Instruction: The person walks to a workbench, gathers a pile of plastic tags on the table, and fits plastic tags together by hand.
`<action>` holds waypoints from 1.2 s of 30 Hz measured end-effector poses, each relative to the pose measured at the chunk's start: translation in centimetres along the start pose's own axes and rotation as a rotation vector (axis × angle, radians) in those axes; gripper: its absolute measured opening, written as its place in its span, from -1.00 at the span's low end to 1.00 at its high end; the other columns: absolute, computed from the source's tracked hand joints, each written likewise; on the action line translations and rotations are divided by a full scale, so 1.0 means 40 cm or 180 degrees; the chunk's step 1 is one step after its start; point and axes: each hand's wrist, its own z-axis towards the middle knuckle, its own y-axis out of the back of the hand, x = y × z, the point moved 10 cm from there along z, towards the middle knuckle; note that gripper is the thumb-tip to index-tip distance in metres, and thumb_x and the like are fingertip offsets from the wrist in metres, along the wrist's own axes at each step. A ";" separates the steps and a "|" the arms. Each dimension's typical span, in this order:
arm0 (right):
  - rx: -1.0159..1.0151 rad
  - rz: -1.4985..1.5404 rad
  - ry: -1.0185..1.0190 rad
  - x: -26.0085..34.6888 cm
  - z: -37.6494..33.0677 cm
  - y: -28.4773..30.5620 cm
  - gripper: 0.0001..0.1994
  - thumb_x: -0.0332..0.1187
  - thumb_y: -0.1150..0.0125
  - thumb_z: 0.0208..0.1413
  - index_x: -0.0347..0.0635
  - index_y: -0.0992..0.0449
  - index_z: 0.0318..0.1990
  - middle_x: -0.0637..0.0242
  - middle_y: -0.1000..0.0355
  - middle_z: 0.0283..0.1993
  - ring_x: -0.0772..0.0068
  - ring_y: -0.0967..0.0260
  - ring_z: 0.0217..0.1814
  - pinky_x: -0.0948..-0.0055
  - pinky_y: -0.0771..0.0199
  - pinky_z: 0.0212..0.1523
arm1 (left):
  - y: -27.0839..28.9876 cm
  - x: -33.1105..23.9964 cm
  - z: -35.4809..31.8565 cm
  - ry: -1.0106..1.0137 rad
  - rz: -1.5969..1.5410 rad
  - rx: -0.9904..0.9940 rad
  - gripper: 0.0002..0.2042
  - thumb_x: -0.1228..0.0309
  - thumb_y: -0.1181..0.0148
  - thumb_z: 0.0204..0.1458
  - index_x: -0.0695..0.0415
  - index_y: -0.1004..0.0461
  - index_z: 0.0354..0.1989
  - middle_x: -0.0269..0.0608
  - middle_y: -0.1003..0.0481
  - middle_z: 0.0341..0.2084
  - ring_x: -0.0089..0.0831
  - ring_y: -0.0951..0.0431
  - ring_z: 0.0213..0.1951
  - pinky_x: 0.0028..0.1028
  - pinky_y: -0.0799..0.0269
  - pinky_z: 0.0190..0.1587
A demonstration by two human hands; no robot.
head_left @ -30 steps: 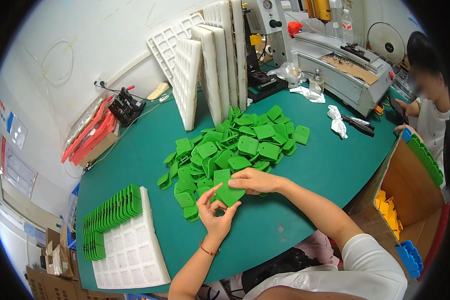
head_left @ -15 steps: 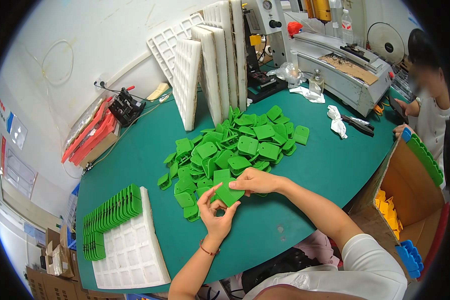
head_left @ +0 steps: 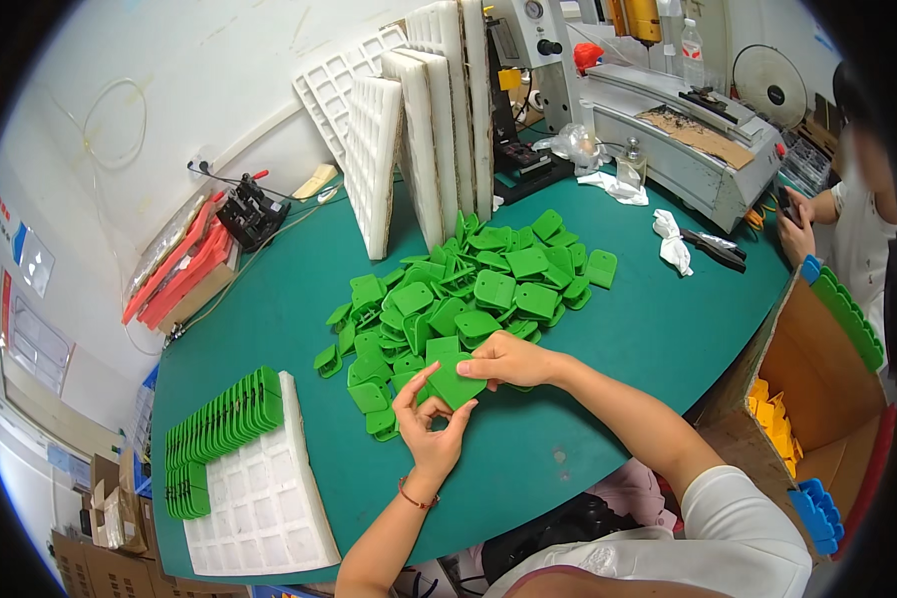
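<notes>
Between my two hands is a green plastic plate-like piece [head_left: 454, 384], held just in front of a loose pile of similar green pieces [head_left: 495, 289]. My left hand [head_left: 431, 419] pinches its edges between thumb and fingers. My right hand [head_left: 508, 361] grips its upper right side, thumb flat on top. Part of the piece is hidden under the fingers. To the left lies a white foam tray [head_left: 264, 503] with square pockets. Rows of green pieces [head_left: 224, 419] stand upright in its far and left parts.
White foam trays [head_left: 374, 164] lean upright at the back. Pliers [head_left: 716, 251] and crumpled tissue [head_left: 672, 242] lie at the right, before a grey machine [head_left: 688, 140]. A cardboard box [head_left: 817, 369] with yellow pieces [head_left: 775, 424] stands at the right edge. Beyond it, a person holds a dark object.
My hands and the green piece stay almost still. The person at the right has shifted and brought their hands together around the dark object.
</notes>
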 end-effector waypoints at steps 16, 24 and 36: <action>-0.0047 -0.0121 0.0066 -0.012 0.007 0.003 -0.43 0.11 -0.07 0.10 -0.19 -0.31 -0.74 0.39 -0.29 -0.71 0.68 -0.13 -0.66 0.54 -0.07 -0.62 | 0.002 0.004 0.000 -0.0008 0.0041 -0.0009 -0.33 0.67 -0.34 -0.18 0.22 -0.07 0.09 0.08 -0.26 0.11 -0.61 -0.45 -0.52 -0.69 -0.34 -0.48; 0.0032 0.0044 0.0046 -0.007 0.003 -0.001 -0.44 0.09 -0.08 0.11 -0.20 -0.31 -0.73 0.42 -0.25 -0.70 0.66 -0.22 -0.61 0.57 -0.15 -0.58 | -0.003 0.010 -0.002 0.0031 -0.0041 0.0064 -0.32 0.66 -0.33 -0.17 0.22 -0.06 0.13 0.07 -0.25 0.12 -0.59 -0.48 -0.49 -0.69 -0.36 -0.47; 0.0377 0.0288 0.0087 0.002 -0.006 -0.018 -0.50 -0.08 -0.13 0.15 -0.22 -0.29 -0.74 0.48 -0.18 -0.69 0.66 -0.21 -0.62 0.56 -0.32 -0.56 | -0.021 -0.043 0.016 -0.0324 0.0320 0.0290 -0.35 0.59 -0.40 -0.23 0.22 -0.24 0.11 -0.09 -0.23 0.08 -0.44 -0.53 -0.21 -0.61 -0.51 -0.42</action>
